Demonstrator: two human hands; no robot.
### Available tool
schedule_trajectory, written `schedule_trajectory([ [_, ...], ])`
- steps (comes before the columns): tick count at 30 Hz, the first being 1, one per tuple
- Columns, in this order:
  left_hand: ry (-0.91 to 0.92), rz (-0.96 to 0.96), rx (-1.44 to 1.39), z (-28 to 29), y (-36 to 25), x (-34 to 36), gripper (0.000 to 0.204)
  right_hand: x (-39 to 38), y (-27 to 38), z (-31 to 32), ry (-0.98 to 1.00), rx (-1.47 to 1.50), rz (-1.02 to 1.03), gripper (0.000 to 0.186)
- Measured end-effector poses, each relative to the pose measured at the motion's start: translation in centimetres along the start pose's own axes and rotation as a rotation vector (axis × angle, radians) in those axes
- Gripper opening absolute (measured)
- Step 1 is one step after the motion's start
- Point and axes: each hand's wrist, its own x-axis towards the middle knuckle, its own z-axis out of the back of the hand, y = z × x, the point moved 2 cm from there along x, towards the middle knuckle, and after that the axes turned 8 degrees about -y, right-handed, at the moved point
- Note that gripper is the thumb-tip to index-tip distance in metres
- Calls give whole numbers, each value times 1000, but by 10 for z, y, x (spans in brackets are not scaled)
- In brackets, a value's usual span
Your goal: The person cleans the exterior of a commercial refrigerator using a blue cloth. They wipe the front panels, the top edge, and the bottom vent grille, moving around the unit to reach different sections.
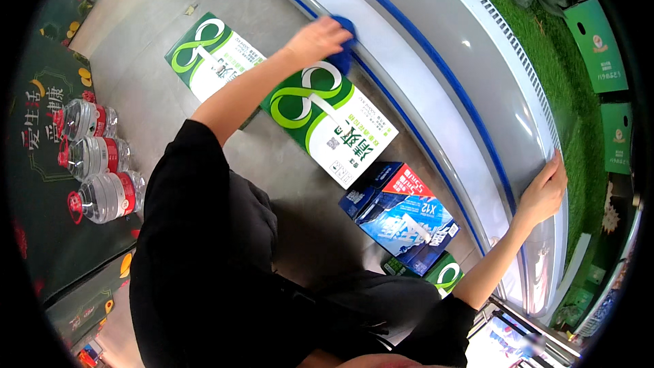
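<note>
A blue cloth [345, 44] is bunched under my left hand [319, 41], whose fingers close over it. Cloth and hand press against the blue-striped lower band [381, 78] of a curved display case. Motion blurs the left fingers a little. Further right, my right hand [547, 189] grips the grey top edge of the case [524, 119]. Just below my left forearm lies a green and white carton [334, 123], close beside the case.
Another green and white carton [214, 58] lies to the left. A blue drinks box [402, 218] stands by the case near my knees, with a green box [446, 274] beside it. Several large water bottles [109, 197] line the left side. Artificial grass [579, 75] tops the case.
</note>
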Motion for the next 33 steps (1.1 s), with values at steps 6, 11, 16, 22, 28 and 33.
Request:
schedule_trajectory([
  [6,-244,840,207,-5,140,-36,26,-1,-12,-6,-10,-32,-11,37],
  [11,-478,1219,227,-19,170,-37,25,-1,-5,-5,18,-9,-34,38],
  [16,-341,1198,8,-14,115,-22,30,-1,-6,-4,19,-51,-44,39],
  [22,-148,1133,-427,-12,-46,25,34,-1,-10,-8,3,-81,-47,38],
  [28,-889,1432,-174,-57,-17,36,39,1,-3,-7,21,-40,-5,35],
  [33,-1119,1450,-149,-63,80,20,43,-1,-2,-1,-1,-48,-34,37],
])
